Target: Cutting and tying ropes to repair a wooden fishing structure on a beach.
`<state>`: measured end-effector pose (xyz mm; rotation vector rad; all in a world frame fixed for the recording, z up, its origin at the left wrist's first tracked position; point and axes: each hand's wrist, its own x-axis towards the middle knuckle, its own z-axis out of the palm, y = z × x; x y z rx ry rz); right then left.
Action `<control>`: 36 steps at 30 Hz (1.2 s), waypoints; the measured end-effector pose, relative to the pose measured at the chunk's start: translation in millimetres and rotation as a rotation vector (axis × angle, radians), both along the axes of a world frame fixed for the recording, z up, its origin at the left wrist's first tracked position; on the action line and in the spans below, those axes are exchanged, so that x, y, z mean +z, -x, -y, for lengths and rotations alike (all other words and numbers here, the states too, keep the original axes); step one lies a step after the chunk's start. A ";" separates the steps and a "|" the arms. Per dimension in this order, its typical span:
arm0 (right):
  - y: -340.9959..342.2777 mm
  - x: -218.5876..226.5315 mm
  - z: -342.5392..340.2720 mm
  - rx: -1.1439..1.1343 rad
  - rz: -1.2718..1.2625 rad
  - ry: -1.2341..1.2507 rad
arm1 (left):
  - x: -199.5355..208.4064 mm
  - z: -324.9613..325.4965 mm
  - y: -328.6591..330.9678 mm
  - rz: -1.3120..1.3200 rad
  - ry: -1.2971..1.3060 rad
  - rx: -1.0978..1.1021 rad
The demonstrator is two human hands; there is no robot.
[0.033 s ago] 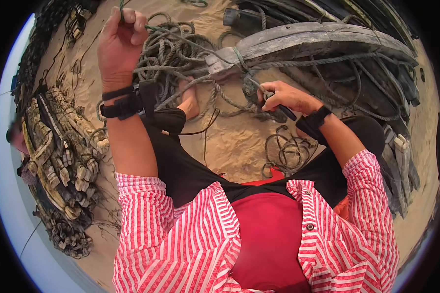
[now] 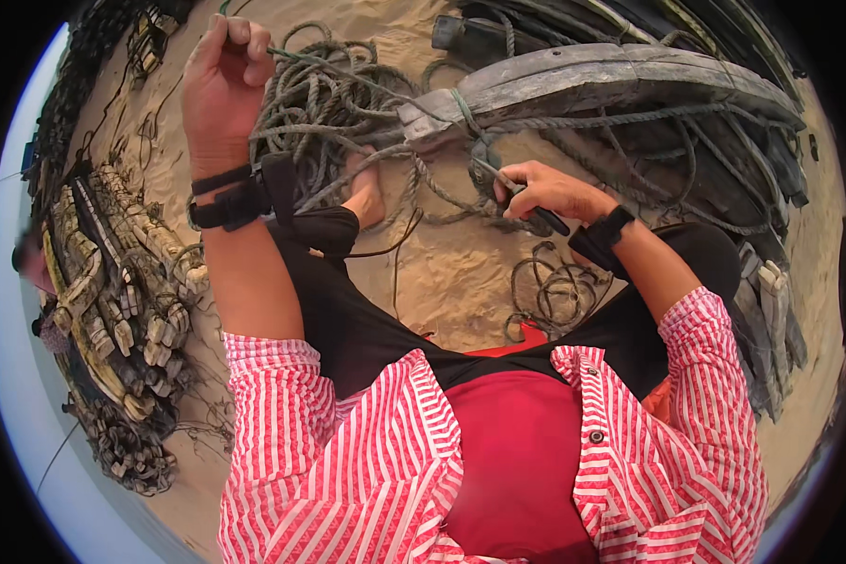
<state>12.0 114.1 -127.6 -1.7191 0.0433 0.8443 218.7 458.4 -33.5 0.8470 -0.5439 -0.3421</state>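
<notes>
Green cord (image 2: 294, 56) circled the left end of a grey beam (image 2: 583, 80), upper middle of the frame — a wrap made, I judged remotely, but not yet fastened off. The hands were well apart: the left hand (image 2: 227, 70), upper left, pinched the cord, which appeared to run past a rope heap (image 2: 315, 117) beamward; the right hand (image 2: 556, 192), right of centre, gripped a dark-handled tool (image 2: 552, 221).

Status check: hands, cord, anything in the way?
Left hand holds thin green cord, right hand grips dark-handled tool. Cord runs toward grey beam. Tangled rope pile near left hand, possible snag.
</notes>
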 end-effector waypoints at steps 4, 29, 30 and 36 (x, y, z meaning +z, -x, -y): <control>-11.4 11.3 -9.6 -0.073 0.012 -0.058 | 10.6 -47.6 6.4 0.135 -1.137 0.515; -38.5 19.0 74.2 -0.091 0.740 0.942 | -189.0 202.4 126.5 -0.643 -0.391 -0.383; -38.2 17.0 76.3 -0.069 0.703 0.925 | -189.7 202.3 125.8 -0.643 -0.394 -0.384; -35.8 -2.4 84.7 -0.090 0.806 0.857 | -182.7 211.0 127.0 -0.675 -0.403 -0.422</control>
